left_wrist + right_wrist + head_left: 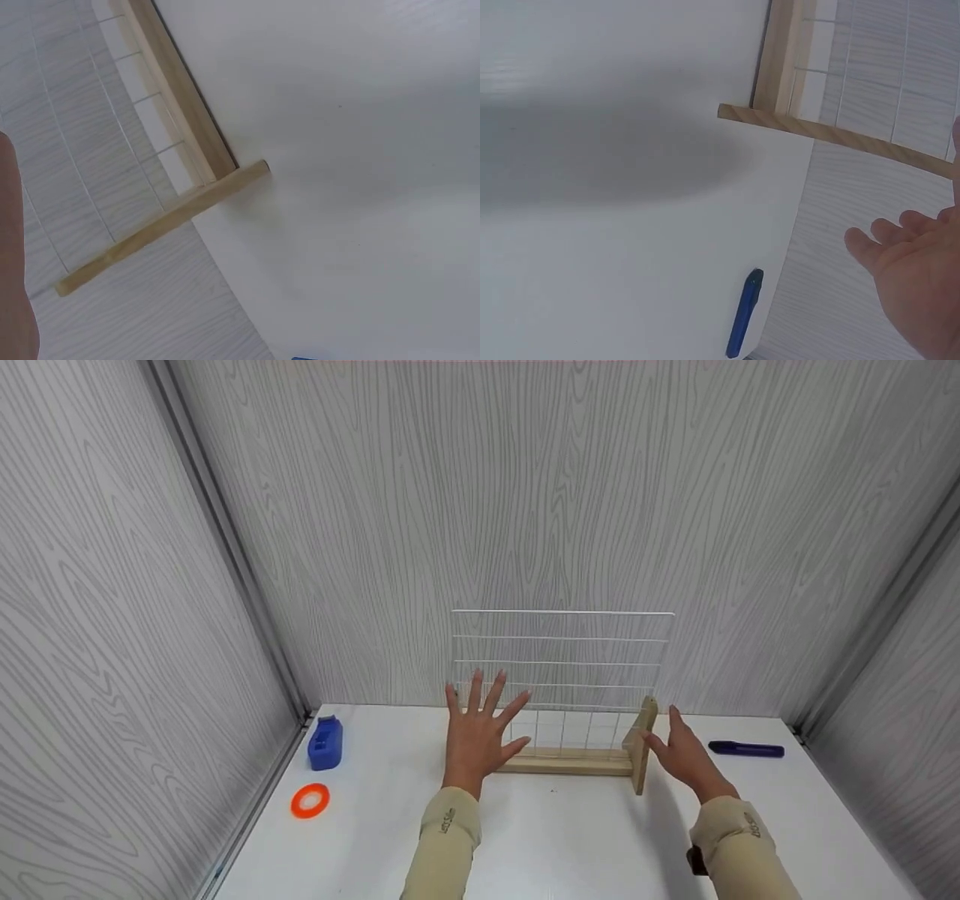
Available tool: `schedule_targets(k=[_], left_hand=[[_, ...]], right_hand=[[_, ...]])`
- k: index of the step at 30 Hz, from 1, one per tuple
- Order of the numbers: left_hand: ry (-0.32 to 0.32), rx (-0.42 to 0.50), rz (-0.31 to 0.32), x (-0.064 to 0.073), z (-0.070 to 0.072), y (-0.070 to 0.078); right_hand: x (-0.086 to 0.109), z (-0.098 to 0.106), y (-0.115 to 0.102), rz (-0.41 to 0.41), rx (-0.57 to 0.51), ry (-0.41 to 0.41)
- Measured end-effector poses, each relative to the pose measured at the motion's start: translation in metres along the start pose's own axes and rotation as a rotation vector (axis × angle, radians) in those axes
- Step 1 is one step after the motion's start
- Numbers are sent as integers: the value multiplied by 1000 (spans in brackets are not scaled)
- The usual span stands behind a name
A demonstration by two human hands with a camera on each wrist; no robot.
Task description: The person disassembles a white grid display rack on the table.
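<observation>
A white wire grid rack with a wooden base (562, 765) stands upright at the back of the white table. My left hand (480, 739) is spread wide, palm away from me, in front of the rack's left part and hiding its left end in the head view. The left wrist view shows that end's wooden side piece (165, 223), with a strip of my hand at the edge. Beside the right wooden side piece (641, 750) is my right hand (684, 754), its fingers extended and thumb apart. The right wrist view shows its palm (922, 277) holding nothing.
At the left lie a blue tape dispenser (325, 746) and an orange ring-shaped roll (298, 802). A dark blue utility knife (746, 749) lies at the right. Grey wood-patterned walls (562, 510) enclose the table's back and sides.
</observation>
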State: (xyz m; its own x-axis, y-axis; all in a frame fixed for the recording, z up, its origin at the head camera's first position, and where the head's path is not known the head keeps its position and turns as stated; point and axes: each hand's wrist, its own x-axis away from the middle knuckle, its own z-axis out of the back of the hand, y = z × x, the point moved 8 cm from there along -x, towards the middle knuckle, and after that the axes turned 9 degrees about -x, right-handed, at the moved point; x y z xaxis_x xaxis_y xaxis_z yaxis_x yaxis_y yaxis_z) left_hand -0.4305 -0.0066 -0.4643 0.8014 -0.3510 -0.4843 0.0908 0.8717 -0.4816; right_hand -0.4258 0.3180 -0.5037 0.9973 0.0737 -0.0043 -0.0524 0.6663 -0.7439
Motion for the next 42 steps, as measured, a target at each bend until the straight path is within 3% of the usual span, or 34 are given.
schedule_targets(k=[5,10,17,29,42], left_hand=[[41,31,-8,-11,10,10],[97,-4,-21,-20,22,21],[89,-16,-38,-33,33,36],[134,-36,-43,-46,42,49],[129,-30,-17,-56,44,62]], right_hand=[[-4,2,-3,-17,-13,6],[-6,2,-7,-12,-29,21],[-9,2,-8,-11,-53,35],[-11,-1,-11,-20,-124,44],[-12,-8,-12,-12,-172,53]])
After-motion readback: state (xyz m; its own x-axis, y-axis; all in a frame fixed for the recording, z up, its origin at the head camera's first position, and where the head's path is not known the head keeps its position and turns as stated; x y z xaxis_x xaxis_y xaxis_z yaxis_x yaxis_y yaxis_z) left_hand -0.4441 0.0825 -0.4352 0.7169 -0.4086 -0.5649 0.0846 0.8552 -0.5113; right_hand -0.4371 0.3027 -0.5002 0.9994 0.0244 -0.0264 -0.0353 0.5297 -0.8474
